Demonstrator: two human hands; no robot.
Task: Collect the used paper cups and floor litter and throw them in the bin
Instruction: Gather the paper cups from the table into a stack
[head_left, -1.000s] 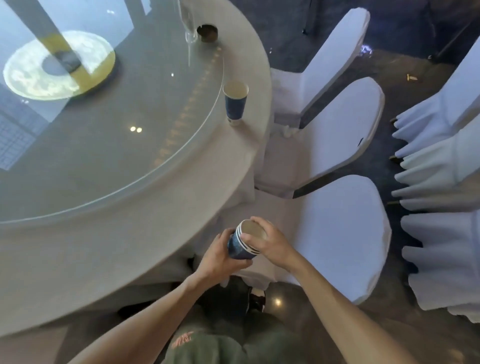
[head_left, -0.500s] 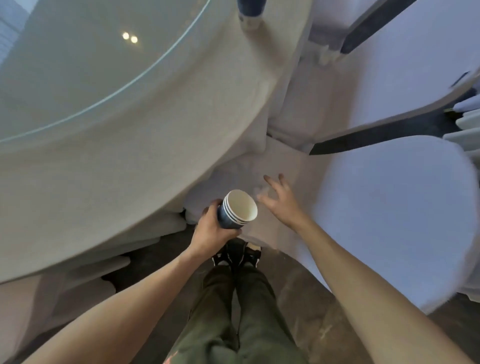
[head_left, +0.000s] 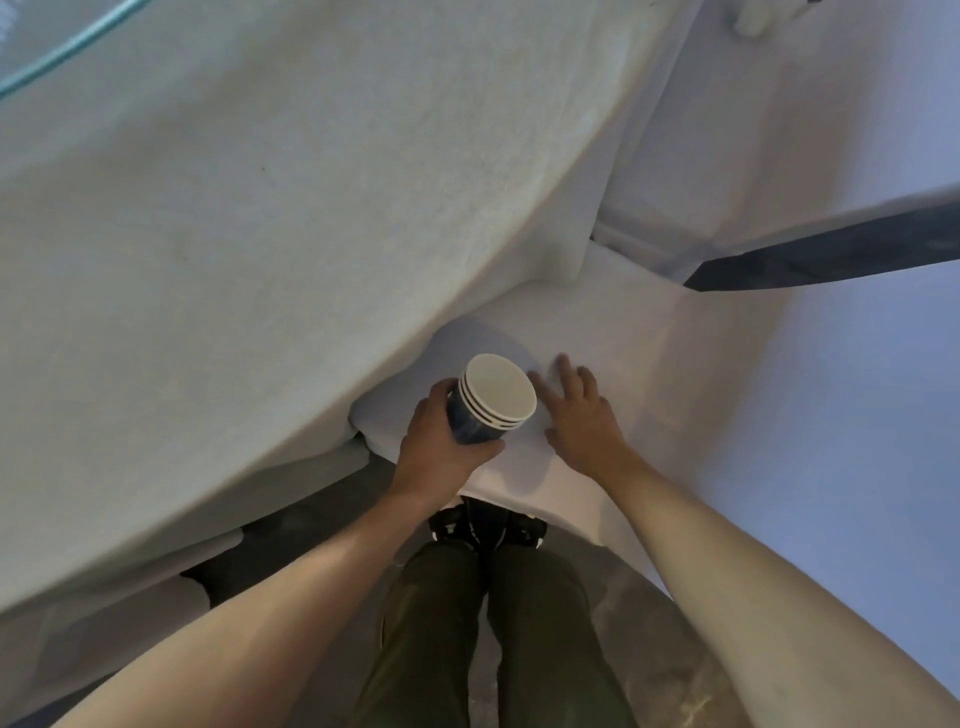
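Three nested cups (head_left: 491, 408), rims tilted twd upper right, gripped in left hand (head_left: 441, 449) at frame ctr; right hand (head_left: 584, 421) just beside, fingers spread, holding nothing.

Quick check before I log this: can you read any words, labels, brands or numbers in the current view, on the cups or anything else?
None can be read.
Stack of paper cups in the left hand: blue wall with white rims, no print that shows.
Shoes: small white marks, too small and blurred to read.
Tablecloth, chair cover and trousers: plain, no text.
The right hand is open and holds nothing.
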